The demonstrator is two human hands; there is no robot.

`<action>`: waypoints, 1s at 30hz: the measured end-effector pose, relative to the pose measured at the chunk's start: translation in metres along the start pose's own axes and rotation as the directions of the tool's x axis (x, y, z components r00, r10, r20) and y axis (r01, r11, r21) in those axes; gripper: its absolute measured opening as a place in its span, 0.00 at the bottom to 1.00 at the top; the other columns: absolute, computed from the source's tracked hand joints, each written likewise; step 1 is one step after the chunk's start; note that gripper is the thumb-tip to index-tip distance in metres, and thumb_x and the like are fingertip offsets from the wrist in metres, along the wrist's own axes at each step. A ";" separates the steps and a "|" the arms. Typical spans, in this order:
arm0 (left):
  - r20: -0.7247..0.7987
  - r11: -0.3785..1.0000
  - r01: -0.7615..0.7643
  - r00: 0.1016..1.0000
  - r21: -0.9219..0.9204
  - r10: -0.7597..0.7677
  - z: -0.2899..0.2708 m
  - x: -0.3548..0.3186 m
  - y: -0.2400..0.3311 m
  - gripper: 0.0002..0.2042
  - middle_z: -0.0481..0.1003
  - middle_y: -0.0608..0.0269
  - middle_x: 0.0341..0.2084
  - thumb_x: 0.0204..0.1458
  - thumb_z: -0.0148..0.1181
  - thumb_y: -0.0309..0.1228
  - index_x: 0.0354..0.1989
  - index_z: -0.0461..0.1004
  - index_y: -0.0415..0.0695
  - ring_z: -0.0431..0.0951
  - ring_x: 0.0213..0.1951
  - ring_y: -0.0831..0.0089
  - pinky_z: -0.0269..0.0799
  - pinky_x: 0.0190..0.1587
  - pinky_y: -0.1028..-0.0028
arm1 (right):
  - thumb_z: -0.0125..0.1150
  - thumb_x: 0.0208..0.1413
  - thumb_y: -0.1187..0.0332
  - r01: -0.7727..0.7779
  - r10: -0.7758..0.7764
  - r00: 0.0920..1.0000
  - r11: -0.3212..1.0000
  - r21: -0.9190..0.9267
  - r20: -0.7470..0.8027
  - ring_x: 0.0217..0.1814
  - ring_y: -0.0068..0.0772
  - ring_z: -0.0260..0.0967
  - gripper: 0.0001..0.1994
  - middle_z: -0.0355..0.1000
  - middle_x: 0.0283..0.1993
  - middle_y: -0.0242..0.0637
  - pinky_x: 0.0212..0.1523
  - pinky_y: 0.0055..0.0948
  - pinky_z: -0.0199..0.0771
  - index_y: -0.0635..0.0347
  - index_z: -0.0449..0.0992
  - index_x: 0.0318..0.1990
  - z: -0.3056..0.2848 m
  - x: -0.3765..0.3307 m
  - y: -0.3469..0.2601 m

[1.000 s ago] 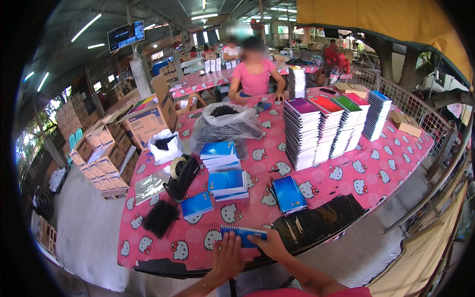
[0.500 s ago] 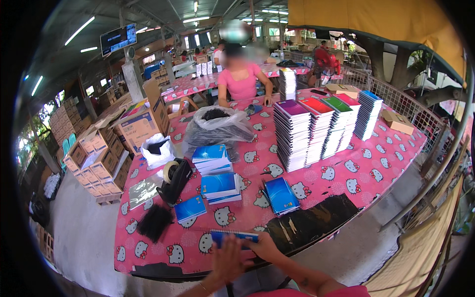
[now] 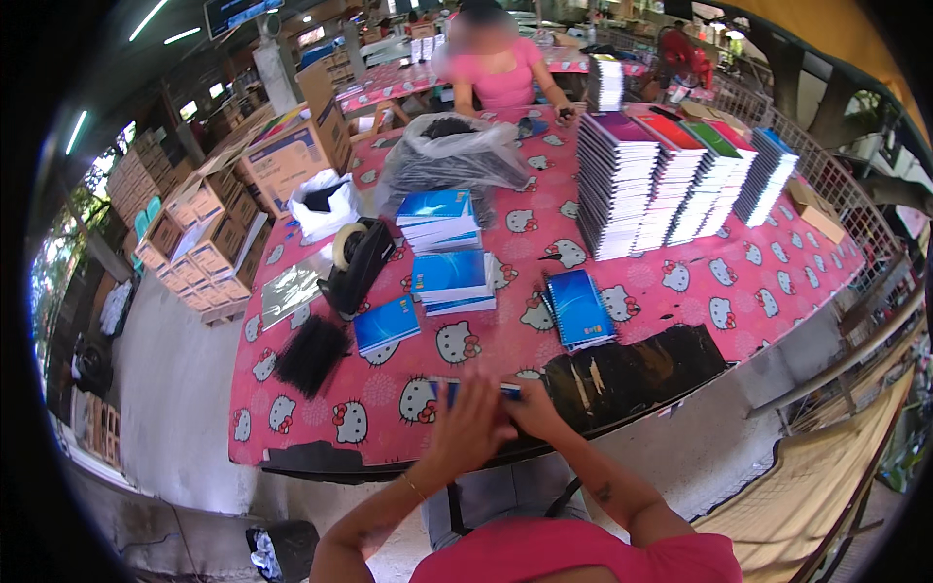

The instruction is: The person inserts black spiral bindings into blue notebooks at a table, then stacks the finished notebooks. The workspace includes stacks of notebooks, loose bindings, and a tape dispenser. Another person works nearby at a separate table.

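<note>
Hands: 2. Left hand [image 3: 468, 418] lies over the notebook [image 3: 509, 391], fingers extended, not clasping. Right hand [image 3: 531, 408] is closed on the notebook's right end.

Notebook: 1 in hand, blue, at the near edge of the table [image 3: 505, 335]; whether it touches the cloth, cannot tell.

Other blue notebooks, 4 groups: 2 stacks [image 3: 452, 275], one behind the other; 1 flat book [image 3: 387, 325] to their left front; 1 low pile [image 3: 580, 306] to the right. Books per group: cannot count.

Tall stacks [image 3: 617, 189]: 6, with tops purple, red, green, pinkish red, blue, yellowish.

Left side: 1 tape dispenser [image 3: 358, 272]; 1 black bundle [image 3: 313, 355] in front of it; 2 bags, one clear [image 3: 452, 165] and one white [image 3: 326, 207], both with black contents.

Across the table: 1 co-worker [image 3: 496, 83], pink top.
</note>
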State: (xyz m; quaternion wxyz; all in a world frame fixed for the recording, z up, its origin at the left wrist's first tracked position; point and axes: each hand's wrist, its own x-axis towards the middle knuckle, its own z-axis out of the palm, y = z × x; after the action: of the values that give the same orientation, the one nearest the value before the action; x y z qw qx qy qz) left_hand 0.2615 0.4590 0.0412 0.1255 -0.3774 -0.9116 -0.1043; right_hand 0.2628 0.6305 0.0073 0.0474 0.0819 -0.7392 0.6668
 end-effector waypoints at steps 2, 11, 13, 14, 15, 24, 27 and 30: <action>-0.053 0.996 -0.023 0.998 -0.084 0.018 0.018 -0.012 0.007 0.41 0.56 0.43 0.69 0.59 0.43 0.61 0.69 0.56 0.35 0.51 0.72 0.50 0.35 0.69 0.39 | 0.59 0.53 0.78 0.001 -0.001 1.000 1.000 -0.018 0.015 0.43 0.21 0.71 0.16 0.80 0.41 0.40 0.45 0.31 0.74 0.64 0.78 0.50 -0.006 0.006 0.009; -0.051 0.999 0.005 0.999 -0.052 -0.007 0.002 0.001 0.008 0.39 0.56 0.47 0.70 0.60 0.46 0.57 0.69 0.57 0.36 0.52 0.72 0.51 0.40 0.68 0.40 | 0.60 0.53 0.78 0.124 -0.123 0.992 0.990 -0.069 0.020 0.32 0.19 0.71 0.16 0.79 0.33 0.42 0.34 0.26 0.72 0.65 0.77 0.51 -0.001 0.003 0.012; -0.013 1.000 0.018 1.000 -0.023 -0.019 -0.004 0.003 0.006 0.38 0.55 0.48 0.70 0.60 0.46 0.57 0.69 0.57 0.37 0.52 0.72 0.52 0.41 0.68 0.40 | 0.60 0.52 0.78 -0.003 0.004 0.998 1.000 -0.021 0.063 0.34 0.20 0.72 0.18 0.79 0.34 0.43 0.36 0.27 0.73 0.64 0.77 0.52 -0.005 0.006 0.017; 0.003 1.000 0.002 1.000 -0.028 -0.002 -0.001 -0.001 0.006 0.38 0.55 0.48 0.70 0.60 0.46 0.57 0.69 0.57 0.38 0.52 0.72 0.52 0.41 0.68 0.40 | 0.60 0.52 0.79 -0.063 0.063 0.994 0.998 0.000 0.091 0.34 0.21 0.72 0.18 0.79 0.34 0.44 0.38 0.27 0.73 0.64 0.77 0.53 -0.006 0.007 0.019; 0.019 0.999 -0.013 1.000 -0.032 0.014 0.001 -0.006 0.007 0.38 0.55 0.49 0.70 0.60 0.46 0.57 0.69 0.58 0.38 0.51 0.72 0.52 0.41 0.68 0.40 | 0.61 0.52 0.78 -0.034 0.034 0.996 0.999 -0.001 0.081 0.35 0.21 0.72 0.18 0.79 0.34 0.44 0.38 0.28 0.73 0.64 0.77 0.52 -0.005 0.006 0.020; -0.300 0.988 -0.037 0.954 -0.152 -0.011 -0.018 0.023 -0.006 0.10 0.77 0.67 0.38 0.56 0.61 0.34 0.44 0.76 0.47 0.76 0.45 0.67 0.44 0.68 0.44 | 0.67 0.52 0.74 0.037 -0.003 0.992 0.963 -0.268 0.125 0.42 0.28 0.74 0.17 0.77 0.42 0.41 0.45 0.29 0.75 0.63 0.78 0.51 -0.017 0.007 -0.020; -0.282 0.979 -0.040 0.959 -0.202 -0.019 -0.018 0.022 -0.003 0.08 0.76 0.67 0.34 0.54 0.63 0.32 0.41 0.75 0.48 0.76 0.42 0.67 0.48 0.68 0.47 | 0.68 0.51 0.76 0.197 -0.183 0.980 0.917 -0.348 0.075 0.50 0.28 0.74 0.19 0.75 0.49 0.39 0.50 0.28 0.75 0.61 0.77 0.52 -0.031 0.000 -0.030; -0.239 0.975 -0.008 0.970 -0.223 -0.047 -0.018 0.021 -0.004 0.09 0.76 0.65 0.33 0.53 0.64 0.34 0.41 0.76 0.48 0.76 0.41 0.66 0.50 0.68 0.50 | 0.66 0.54 0.76 0.005 0.000 0.992 0.999 -0.040 0.129 0.50 0.26 0.74 0.15 0.75 0.49 0.38 0.49 0.27 0.76 0.63 0.79 0.51 -0.050 -0.003 -0.045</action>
State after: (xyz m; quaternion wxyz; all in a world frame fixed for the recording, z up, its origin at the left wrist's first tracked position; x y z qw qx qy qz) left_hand 0.2472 0.4654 0.0646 0.1919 -0.3645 -0.8757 -0.2522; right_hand 0.2723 0.6756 0.0563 0.0021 0.1246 -0.7540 0.6450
